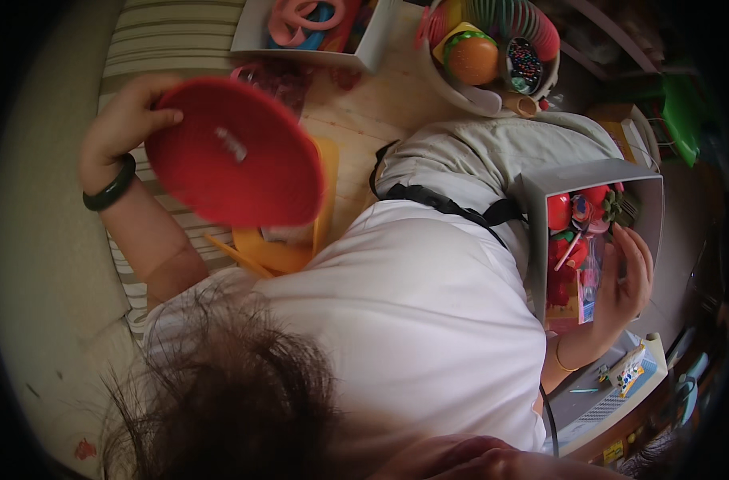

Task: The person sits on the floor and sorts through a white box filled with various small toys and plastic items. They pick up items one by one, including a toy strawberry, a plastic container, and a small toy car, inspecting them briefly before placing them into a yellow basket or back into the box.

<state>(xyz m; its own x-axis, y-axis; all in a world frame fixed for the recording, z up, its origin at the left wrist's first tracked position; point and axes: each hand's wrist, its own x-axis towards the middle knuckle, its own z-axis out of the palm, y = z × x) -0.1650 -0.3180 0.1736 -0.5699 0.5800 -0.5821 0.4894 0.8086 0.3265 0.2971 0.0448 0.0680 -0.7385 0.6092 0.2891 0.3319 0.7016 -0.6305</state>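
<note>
My left hand, with a dark green bangle on the wrist, holds a red round disc by its rim, thumb on the face. The disc is slightly blurred and bears small pale writing. My right hand reaches into a grey-white open box at my side, fingers apart, with nothing seen between them. Near its fingertips lie a strawberry-like toy with green leaves and several red toy pieces. A pink-white stick lies across them. The box's far inside is partly hidden by my hand.
An orange plastic piece lies behind the disc. Ahead are a white box with pink and blue rings and a round tub with a toy burger and a coil spring. A grey-white tray holds a small packet.
</note>
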